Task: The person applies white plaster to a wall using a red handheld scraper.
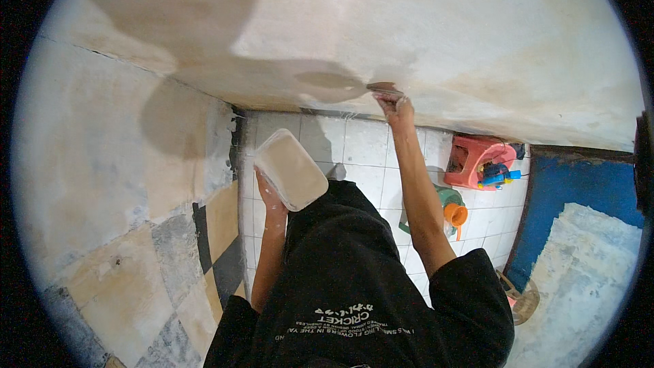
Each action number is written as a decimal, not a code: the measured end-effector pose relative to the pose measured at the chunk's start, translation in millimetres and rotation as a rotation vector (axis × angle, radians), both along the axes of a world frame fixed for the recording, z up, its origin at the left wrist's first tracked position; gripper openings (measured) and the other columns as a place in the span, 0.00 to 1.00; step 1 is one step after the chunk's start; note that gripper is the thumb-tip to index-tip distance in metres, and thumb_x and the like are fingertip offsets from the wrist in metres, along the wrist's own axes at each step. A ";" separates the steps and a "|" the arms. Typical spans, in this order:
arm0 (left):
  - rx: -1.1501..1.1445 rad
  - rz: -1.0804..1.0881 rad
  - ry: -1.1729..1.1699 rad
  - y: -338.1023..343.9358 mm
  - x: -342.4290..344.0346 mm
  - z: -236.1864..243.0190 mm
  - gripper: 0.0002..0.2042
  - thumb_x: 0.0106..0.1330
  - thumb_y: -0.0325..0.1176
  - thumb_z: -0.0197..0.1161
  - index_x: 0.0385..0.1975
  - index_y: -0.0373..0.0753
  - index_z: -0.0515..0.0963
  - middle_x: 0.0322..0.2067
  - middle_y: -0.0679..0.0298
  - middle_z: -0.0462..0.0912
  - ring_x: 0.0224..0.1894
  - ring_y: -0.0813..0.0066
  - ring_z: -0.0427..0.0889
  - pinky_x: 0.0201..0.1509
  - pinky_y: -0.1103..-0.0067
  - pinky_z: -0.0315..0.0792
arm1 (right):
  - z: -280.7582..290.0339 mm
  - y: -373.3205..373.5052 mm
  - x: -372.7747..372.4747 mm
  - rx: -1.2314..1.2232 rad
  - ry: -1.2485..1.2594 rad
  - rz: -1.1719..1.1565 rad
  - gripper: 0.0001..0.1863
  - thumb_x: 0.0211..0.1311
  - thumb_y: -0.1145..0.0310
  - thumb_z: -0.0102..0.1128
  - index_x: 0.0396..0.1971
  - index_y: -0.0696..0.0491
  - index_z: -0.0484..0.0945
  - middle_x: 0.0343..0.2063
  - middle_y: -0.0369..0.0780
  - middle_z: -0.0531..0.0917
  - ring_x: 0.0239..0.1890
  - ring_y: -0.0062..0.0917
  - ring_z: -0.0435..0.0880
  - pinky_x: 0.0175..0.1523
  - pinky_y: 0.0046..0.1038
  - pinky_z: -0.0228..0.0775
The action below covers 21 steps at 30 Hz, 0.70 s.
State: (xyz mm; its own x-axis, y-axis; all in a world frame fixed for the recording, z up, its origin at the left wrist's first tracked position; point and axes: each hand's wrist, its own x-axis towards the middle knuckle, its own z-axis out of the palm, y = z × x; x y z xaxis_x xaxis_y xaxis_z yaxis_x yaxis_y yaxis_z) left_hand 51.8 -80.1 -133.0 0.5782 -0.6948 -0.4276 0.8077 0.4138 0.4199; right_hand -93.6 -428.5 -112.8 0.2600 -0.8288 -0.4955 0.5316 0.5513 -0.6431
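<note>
My left hand (268,194) is closed around the side of a rectangular plastic tub (270,180), held above the floor and filled with a smooth, off-white paste. Up at the wall in front of me (463,48), my right hand (396,106) grips a thin, dark-looking putty knife (385,87). Its blade lies close against the lower wall; I cannot tell whether it touches. Pale smears mark the fingers of both hands. Left of the blade is a darker oval patch (330,80) on the plaster, with shadows around it.
A pink plastic stool (466,163) stands to the right, with a blue tool (501,178) on it. Nearer is a green container with an orange top (455,215). White tiles cover the floor (364,143). Walls rise at left (102,163) and right, the right one partly blue (562,184).
</note>
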 end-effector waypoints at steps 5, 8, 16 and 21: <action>0.018 0.037 -0.003 10.9 -4.7 0.1 0.31 0.68 0.58 0.38 0.61 0.39 0.60 0.56 0.55 0.68 0.56 0.58 0.71 0.59 0.64 0.66 | 76.5 45.5 -7.0 -0.360 0.093 0.204 0.18 0.56 0.84 0.40 0.48 0.74 0.62 0.45 0.57 0.72 0.51 0.48 0.73 0.60 0.52 0.65; 0.002 -0.002 0.003 -1.5 -6.8 2.8 0.31 0.68 0.58 0.37 0.61 0.39 0.60 0.56 0.55 0.68 0.56 0.59 0.70 0.60 0.65 0.66 | 23.0 25.2 -21.3 -0.190 0.089 0.105 0.17 0.59 0.80 0.40 0.48 0.72 0.63 0.45 0.57 0.72 0.50 0.49 0.73 0.58 0.53 0.66; 0.015 -0.017 -0.020 -2.9 -9.1 13.2 0.31 0.69 0.58 0.37 0.61 0.37 0.59 0.57 0.55 0.67 0.56 0.60 0.70 0.61 0.67 0.65 | 49.5 28.5 -12.5 -0.307 0.067 0.192 0.17 0.56 0.83 0.39 0.46 0.74 0.62 0.44 0.58 0.72 0.48 0.47 0.74 0.59 0.51 0.67; -0.055 -0.038 0.023 -10.0 -9.8 6.2 0.31 0.69 0.58 0.37 0.61 0.38 0.59 0.57 0.55 0.67 0.56 0.60 0.70 0.60 0.66 0.66 | 36.1 40.9 2.0 0.075 0.024 0.036 0.17 0.60 0.79 0.41 0.48 0.72 0.61 0.42 0.56 0.74 0.44 0.45 0.76 0.56 0.49 0.70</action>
State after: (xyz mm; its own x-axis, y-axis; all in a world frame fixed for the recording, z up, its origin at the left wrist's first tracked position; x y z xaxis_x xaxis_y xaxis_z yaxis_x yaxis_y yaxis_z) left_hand 42.1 -90.1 -126.8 0.5416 -0.7389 -0.4009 0.8324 0.4044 0.3790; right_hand -91.6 -387.7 -76.6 0.2761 -0.7795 -0.5623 0.4954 0.6168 -0.6117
